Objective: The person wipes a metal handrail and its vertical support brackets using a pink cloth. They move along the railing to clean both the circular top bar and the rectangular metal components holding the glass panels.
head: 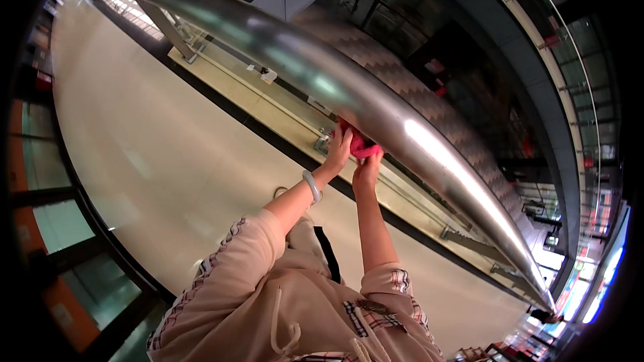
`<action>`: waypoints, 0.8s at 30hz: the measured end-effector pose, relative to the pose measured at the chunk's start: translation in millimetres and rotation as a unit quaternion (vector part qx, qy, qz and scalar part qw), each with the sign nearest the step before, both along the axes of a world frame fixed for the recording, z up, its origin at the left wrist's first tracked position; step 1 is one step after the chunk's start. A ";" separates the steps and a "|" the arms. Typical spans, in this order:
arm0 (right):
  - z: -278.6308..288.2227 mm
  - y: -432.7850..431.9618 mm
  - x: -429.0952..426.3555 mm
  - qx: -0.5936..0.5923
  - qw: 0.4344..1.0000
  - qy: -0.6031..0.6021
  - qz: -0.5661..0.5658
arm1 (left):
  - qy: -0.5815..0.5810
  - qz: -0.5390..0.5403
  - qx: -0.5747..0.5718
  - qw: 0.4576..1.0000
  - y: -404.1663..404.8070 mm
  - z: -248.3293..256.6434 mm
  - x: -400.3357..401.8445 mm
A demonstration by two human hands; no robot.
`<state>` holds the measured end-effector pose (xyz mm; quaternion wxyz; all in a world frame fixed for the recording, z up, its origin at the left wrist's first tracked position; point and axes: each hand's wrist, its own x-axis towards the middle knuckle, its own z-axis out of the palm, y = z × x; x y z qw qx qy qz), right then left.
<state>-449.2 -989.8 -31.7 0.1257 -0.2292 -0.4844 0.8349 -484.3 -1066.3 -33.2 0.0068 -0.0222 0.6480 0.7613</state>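
A thick, polished metal handrail [362,95] runs diagonally across the view, bent by the lens. Just under its near side, both of my hands hold a bright pink cloth [363,149]. My left hand [340,147], with a pale bangle [311,186] on its wrist, has its fingers on the cloth's left side. Gripping the right side of the cloth is my right hand [368,168], its fingertips partly hidden below the rail. The cloth lies close against the rail's underside; whether all of it touches the metal, I cannot tell.
Metal posts [163,27] carry the rail above a pale stone ledge [241,93] with a dark border. Glossy beige floor [166,136] lies on my side. Beyond the rail, a patterned lower floor [347,35] shows far below. Curved glass balustrades [578,75] stand opposite.
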 end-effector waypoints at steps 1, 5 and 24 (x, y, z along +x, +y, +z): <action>-17.2 9.0 -0.6 -0.017 0.999 -0.041 0.026 | -0.031 -0.011 0.001 0.999 2.9 -8.2 -0.9; 8.0 15.0 -6.4 -0.045 0.998 0.031 -0.009 | -0.003 -0.027 0.042 0.999 4.1 29.5 -2.3; 48.8 -22.2 24.0 0.407 0.908 0.035 0.089 | -0.071 0.073 0.136 0.985 -34.7 11.8 53.0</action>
